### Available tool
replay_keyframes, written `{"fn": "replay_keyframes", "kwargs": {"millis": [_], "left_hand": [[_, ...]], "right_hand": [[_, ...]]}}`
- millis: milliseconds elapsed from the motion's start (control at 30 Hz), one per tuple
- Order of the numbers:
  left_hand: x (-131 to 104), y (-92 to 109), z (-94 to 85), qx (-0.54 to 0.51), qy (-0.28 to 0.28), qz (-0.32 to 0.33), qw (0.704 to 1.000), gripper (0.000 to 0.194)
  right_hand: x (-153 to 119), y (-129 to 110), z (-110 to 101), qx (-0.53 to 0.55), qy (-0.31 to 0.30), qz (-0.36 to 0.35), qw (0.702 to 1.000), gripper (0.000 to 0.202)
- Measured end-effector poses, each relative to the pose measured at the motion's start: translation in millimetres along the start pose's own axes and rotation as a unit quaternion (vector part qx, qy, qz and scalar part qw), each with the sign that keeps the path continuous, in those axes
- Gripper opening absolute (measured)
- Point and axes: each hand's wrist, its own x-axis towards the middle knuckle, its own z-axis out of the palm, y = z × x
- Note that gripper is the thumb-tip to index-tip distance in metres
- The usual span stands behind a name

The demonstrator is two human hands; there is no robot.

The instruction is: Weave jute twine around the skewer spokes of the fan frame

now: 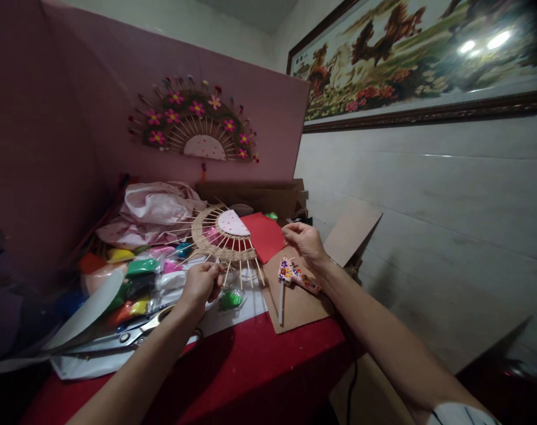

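My left hand [203, 284] is closed on the lower sticks of a half-round fan frame [226, 239], which has woven twine bands and a white dotted half-disc at its centre. The frame is tilted above the table. My right hand [307, 239], to the right, has its thumb and fingertips pressed together at the right edge of a red sheet [266, 236], which reaches behind the frame. Beneath the right hand a patterned glue gun [298, 277] lies on brown cardboard [290, 310], with a glue stick [281, 302] at its left.
Coloured clay packets [142, 265] and large scissors [125, 337] lie left on the red table [251, 366]. Pink cloth [157, 206] is piled behind. A flowered fan [197, 124] hangs on the pink panel. A green packet [231, 300] lies near the left hand.
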Motion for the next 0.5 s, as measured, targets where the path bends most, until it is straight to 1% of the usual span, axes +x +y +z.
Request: {"fn": "replay_keyframes", "kwargs": {"millis": [100, 133, 167, 200, 267, 333, 367, 400, 467, 500], "left_hand": [[-0.3, -0.9, 0.2, 0.004, 0.005, 0.002, 1.000, 0.010], [-0.2, -1.3, 0.2, 0.004, 0.006, 0.000, 1.000, 0.010], [-0.2, -1.6, 0.2, 0.004, 0.006, -0.001, 1.000, 0.010], [0.0, -1.9, 0.1, 0.002, 0.005, -0.001, 1.000, 0.010], [0.5, -2.3, -0.1, 0.000, 0.001, 0.002, 1.000, 0.010], [1.1, -2.8, -0.4, 0.003, -0.002, 0.009, 1.000, 0.010], [1.5, -3.2, -0.5, 0.006, -0.002, 0.013, 1.000, 0.010], [1.8, -3.7, -0.7, 0.009, -0.001, 0.016, 1.000, 0.010], [2.5, -5.3, -1.0, 0.010, 0.000, 0.020, 1.000, 0.011], [2.9, -6.2, -1.2, 0.011, 0.000, 0.021, 1.000, 0.012]], "right_hand": [[6.5, -25.1, -6.1, 0.066, 0.042, -0.098, 0.992, 0.021], [9.2, -30.7, -7.8, 0.090, 0.038, -0.117, 0.988, 0.020], [12.2, -33.7, -8.7, 0.107, 0.029, -0.121, 0.987, 0.020], [15.4, -33.6, -8.8, 0.108, 0.017, -0.107, 0.988, 0.021], [22.7, -24.4, -5.2, 0.070, -0.003, -0.040, 0.997, 0.022], [31.4, -6.6, 3.9, -0.014, -0.014, 0.044, 0.999, 0.029], [36.2, 3.4, 10.4, -0.034, -0.019, 0.065, 0.997, 0.033], [41.2, 13.0, 18.0, -0.054, -0.021, 0.086, 0.995, 0.038], [51.2, 28.9, 35.7, -0.146, -0.035, 0.177, 0.973, 0.047], [55.8, 34.9, 45.1, -0.154, -0.044, 0.197, 0.967, 0.049]]}}
